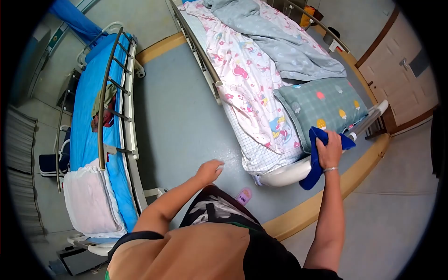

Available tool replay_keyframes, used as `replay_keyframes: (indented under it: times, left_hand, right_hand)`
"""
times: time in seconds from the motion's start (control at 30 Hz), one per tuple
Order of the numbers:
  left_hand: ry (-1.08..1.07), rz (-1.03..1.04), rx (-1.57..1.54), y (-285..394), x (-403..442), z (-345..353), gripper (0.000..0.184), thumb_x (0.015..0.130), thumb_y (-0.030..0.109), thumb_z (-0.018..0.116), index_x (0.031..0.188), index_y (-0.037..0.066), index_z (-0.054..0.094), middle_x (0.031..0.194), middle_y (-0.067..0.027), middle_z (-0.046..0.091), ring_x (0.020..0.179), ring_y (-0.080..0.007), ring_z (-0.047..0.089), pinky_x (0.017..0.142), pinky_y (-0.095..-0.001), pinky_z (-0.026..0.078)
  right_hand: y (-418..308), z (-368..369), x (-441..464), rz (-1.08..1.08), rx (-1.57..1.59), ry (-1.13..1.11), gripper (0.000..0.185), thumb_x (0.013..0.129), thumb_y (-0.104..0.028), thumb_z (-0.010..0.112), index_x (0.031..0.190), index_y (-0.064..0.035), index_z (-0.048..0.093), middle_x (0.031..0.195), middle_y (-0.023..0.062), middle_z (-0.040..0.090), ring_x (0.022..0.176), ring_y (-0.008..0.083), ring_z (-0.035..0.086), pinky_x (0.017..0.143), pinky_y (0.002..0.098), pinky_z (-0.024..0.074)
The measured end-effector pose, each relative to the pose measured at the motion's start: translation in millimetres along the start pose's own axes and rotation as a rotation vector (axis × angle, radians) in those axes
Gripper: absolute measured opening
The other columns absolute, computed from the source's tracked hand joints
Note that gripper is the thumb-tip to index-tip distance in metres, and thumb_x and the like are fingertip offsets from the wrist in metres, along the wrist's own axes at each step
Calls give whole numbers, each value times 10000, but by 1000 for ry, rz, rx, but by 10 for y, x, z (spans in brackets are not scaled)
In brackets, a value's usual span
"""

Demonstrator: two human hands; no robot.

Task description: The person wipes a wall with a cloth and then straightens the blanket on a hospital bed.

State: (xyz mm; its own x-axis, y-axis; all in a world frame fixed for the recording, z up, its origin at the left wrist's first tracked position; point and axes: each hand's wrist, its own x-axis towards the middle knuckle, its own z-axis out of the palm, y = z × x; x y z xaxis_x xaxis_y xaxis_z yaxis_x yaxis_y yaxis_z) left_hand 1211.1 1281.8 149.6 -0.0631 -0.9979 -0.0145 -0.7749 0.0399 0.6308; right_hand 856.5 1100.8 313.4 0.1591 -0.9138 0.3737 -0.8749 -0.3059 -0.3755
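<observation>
My right hand point(329, 150) is closed on a dark blue cloth point(313, 173), which drapes over the white end board point(288, 175) of the bed on the right. Beside that hand lies a green checked pillow point(322, 105) with mushroom prints. A pink and white patterned sheet point(242, 84) and a grey-green quilt point(280, 42) cover the same bed. My left hand point(209, 171) hangs over the floor between the two beds, its fingers curled; whether anything small is inside them cannot be made out.
On the left stands a second bed with a blue cover point(88, 102), a raised side rail point(106, 93) and a white pillow point(91, 200). A pink slipper point(243, 196) shows on the grey floor point(177, 107). At the right is a door point(396, 70).
</observation>
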Motion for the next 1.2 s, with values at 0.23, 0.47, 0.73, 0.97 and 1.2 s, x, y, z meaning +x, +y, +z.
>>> replay_keyframes:
  times: [0.23,0.47,0.73,0.97,1.2]
  left_hand:
    - [208,-403,-241,-200,1327,548,242,784,137,523,988,38,607,912,-173,616,881,-340,580,799,-391,456]
    - [177,-561,-151,-585,2197,621,355,769,155,534,1090,4,514,987,-218,588,940,-370,555,824,-413,440]
    - [279,-832,-275,-533,2729,646,508,721,355,644,1051,-4,501,971,-233,595,915,-363,577,798,-390,451]
    - [427,-927,-405,-484,2726,732,373,756,267,581,1017,7,525,998,-234,589,939,-377,566,814,-404,445]
    - [98,-790,-342,-343,2235,868,357,713,168,505,1028,21,585,1016,-237,585,965,-380,554,842,-405,435]
  right_hand:
    - [-67,-47,14,-29,45,-14,279,672,-129,638,921,-33,557,882,136,556,887,319,504,787,379,412]
    - [-159,-97,69,6,75,-19,261,661,-84,619,901,-14,547,902,160,555,888,346,506,806,392,404]
    - [-151,-89,105,42,74,-63,296,618,-83,620,895,-10,546,908,180,555,908,365,508,829,417,401]
    - [-165,-102,87,42,81,-67,280,624,-72,613,889,-2,554,896,180,557,894,364,510,824,416,401]
    - [-184,-92,111,29,87,-56,259,637,-66,612,880,3,558,892,175,560,895,353,513,810,392,407]
